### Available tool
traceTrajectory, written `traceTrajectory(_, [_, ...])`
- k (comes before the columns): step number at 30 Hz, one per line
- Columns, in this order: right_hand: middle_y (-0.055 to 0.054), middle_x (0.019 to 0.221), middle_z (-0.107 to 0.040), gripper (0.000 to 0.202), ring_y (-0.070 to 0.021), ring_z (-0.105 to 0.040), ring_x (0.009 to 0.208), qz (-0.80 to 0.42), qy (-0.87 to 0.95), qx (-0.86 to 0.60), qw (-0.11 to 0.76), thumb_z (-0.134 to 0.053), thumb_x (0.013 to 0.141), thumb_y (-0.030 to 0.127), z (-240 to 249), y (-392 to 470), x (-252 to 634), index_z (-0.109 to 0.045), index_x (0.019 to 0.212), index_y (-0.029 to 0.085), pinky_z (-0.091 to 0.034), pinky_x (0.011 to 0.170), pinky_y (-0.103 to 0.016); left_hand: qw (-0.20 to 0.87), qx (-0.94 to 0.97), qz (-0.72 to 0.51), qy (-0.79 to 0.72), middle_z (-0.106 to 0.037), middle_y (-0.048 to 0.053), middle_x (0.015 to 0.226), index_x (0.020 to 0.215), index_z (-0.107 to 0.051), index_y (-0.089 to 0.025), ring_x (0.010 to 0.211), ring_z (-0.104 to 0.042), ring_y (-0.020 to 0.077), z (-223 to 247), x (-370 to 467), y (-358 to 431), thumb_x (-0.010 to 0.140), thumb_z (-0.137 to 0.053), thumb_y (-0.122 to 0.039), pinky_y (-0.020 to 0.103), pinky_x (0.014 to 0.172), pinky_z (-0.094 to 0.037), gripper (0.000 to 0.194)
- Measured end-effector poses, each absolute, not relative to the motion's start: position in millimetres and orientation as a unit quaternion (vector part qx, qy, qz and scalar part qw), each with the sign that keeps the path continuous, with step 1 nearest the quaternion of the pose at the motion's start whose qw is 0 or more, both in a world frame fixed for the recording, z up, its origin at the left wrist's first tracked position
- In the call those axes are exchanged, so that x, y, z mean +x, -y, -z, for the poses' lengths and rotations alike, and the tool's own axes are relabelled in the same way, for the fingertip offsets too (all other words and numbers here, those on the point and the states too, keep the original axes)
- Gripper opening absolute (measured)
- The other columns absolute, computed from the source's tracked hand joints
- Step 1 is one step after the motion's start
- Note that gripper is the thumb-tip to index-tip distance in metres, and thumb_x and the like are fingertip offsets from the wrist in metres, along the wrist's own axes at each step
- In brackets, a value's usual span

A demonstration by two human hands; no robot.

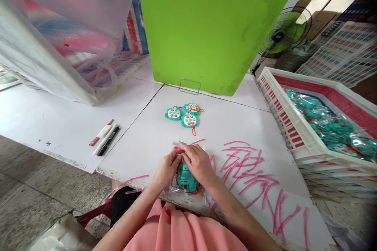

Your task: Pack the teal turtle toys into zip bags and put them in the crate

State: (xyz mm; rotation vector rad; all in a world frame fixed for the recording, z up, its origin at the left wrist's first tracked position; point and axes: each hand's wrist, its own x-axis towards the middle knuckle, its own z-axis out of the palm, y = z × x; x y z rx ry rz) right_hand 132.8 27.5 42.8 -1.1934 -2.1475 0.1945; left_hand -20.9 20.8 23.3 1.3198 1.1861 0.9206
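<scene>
Near the table's front edge lies a clear plastic bag (188, 180) with teal toys and orange cords inside. My left hand (167, 168) and my right hand (200, 162) meet at its far end, fingers pinched together on the plastic. The fingertips of both hands almost touch and partly hide the bag's top. Beyond the hands, three teal toys (189, 120) with white faces, coloured dots and orange cords lie loose on the white table (144, 129).
Markers (108, 140) lie at the left. A green board (206, 27) stands behind the toys, with a wire stand (190, 86) at its base. On the right, a white crate (306, 145) holds bagged teal toys. A plastic-covered frame (73, 62) stands back left; a fan (278, 36) is behind.
</scene>
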Motion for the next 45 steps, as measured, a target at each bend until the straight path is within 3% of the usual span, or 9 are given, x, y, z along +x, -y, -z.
traceTrajectory(7, [-0.006, 0.098, -0.069, 0.042, -0.0217, -0.063, 0.091, -0.1, 0.82, -0.48, 0.295, -0.041, 0.094, 0.012, -44.8, -31.5, 123.8, -0.057, 0.13, 0.026, -0.051, 0.084, -0.036, 0.414, 0.681, -0.302, -0.522, -0.072, 0.009, 0.091, 0.107, -0.064, -0.016, 0.08, -0.066, 0.0222, -44.1, -21.9, -19.2, 0.094, -0.04, -0.03, 0.032, 0.075, -0.047, 0.031])
traceTrajectory(11, [-0.003, 0.088, -0.068, 0.026, -0.0143, -0.063, 0.066, -0.264, 0.671, -0.547, 0.426, -0.051, 0.085, 0.018, -35.5, -41.6, 131.0, -0.061, 0.108, 0.022, -0.053, 0.064, -0.027, 0.447, 0.663, -0.306, -0.516, -0.074, 0.006, 0.096, 0.111, -0.063, -0.021, 0.09, -0.067, 0.0217, -34.8, -22.3, -20.6, 0.093, -0.041, -0.03, 0.031, 0.08, -0.047, 0.03])
traceTrajectory(14, [0.0, 0.08, -0.065, 0.023, -0.0098, -0.055, 0.048, -0.383, 0.463, -0.58, 0.55, -0.062, 0.073, 0.028, -26.6, -54.4, 164.8, -0.056, 0.094, 0.02, -0.047, 0.045, -0.023, 0.522, 0.593, -0.333, -0.515, -0.074, 0.005, 0.09, 0.109, -0.061, -0.02, 0.08, -0.066, 0.0183, -19.0, -27.2, -24.8, 0.092, -0.043, -0.033, 0.029, 0.072, -0.048, 0.028])
traceTrajectory(20, [0.004, 0.076, -0.059, 0.037, -0.0088, -0.059, 0.05, -0.324, 0.302, -0.628, 0.64, -0.064, 0.061, 0.04, -28.4, -62.3, 272.9, -0.046, 0.088, 0.021, -0.05, 0.048, -0.023, 0.642, 0.453, -0.386, -0.483, -0.068, 0.004, 0.081, 0.105, -0.057, -0.015, 0.065, -0.06, 0.0131, -0.4, -35.8, -31.5, 0.085, -0.056, -0.041, 0.023, 0.056, -0.046, 0.033])
traceTrajectory(29, [-0.005, 0.073, -0.068, 0.019, -0.0227, -0.064, 0.067, -0.326, 0.441, -0.706, 0.448, -0.071, 0.054, 0.024, -17.3, -45.6, 304.8, -0.07, 0.072, 0.018, -0.055, 0.075, -0.044, 0.661, 0.429, -0.386, -0.479, -0.066, 0.004, 0.081, 0.108, -0.06, -0.015, 0.068, -0.06, 0.0139, -4.2, -37.9, -28.6, 0.081, -0.062, -0.056, 0.024, 0.059, -0.046, 0.049])
traceTrajectory(34, [-0.013, 0.106, -0.063, 0.034, -0.0292, -0.056, 0.104, -0.062, 0.568, -0.733, 0.37, -0.059, 0.069, 0.017, -29.2, -48.9, 302.0, -0.073, 0.099, 0.018, -0.038, 0.101, -0.05, 0.651, 0.452, -0.382, -0.476, -0.068, 0.005, 0.081, 0.106, -0.06, -0.014, 0.065, -0.06, 0.0133, -0.2, -38.2, -30.2, 0.079, -0.066, -0.052, 0.023, 0.058, -0.044, 0.047])
traceTrajectory(37, [-0.013, 0.1, -0.064, 0.03, -0.0294, -0.055, 0.099, 0.064, 0.605, -0.724, 0.325, -0.055, 0.077, 0.021, -37.0, -48.4, 300.1, -0.073, 0.1, 0.017, -0.041, 0.095, -0.048, 0.647, 0.457, -0.382, -0.476, -0.067, 0.003, 0.078, 0.101, -0.061, -0.015, 0.063, -0.058, 0.0122, 0.8, -37.5, -30.5, 0.081, -0.065, -0.049, 0.023, 0.057, -0.043, 0.041])
traceTrajectory(41, [-0.009, 0.089, -0.068, 0.029, -0.0193, -0.058, 0.069, -0.086, 0.562, -0.717, 0.405, -0.056, 0.081, 0.037, -39.7, -47.5, 295.9, -0.071, 0.096, 0.017, -0.048, 0.069, -0.033, 0.654, 0.453, -0.382, -0.471, -0.065, 0.002, 0.077, 0.096, -0.062, -0.015, 0.065, -0.056, 0.0121, -4.5, -36.9, -29.3, 0.082, -0.065, -0.046, 0.023, 0.058, -0.042, 0.034])
traceTrajectory(45, [-0.008, 0.084, -0.071, 0.038, -0.0203, -0.061, 0.072, -0.209, 0.578, -0.683, 0.395, -0.053, 0.084, 0.048, -37.1, -47.9, 275.0, -0.07, 0.094, 0.016, -0.048, 0.067, -0.031, 0.654, 0.448, -0.382, -0.476, -0.066, 0.003, 0.079, 0.093, -0.063, -0.015, 0.066, -0.057, 0.0127, -7.5, -37.3, -29.2, 0.079, -0.066, -0.046, 0.023, 0.059, -0.043, 0.034])
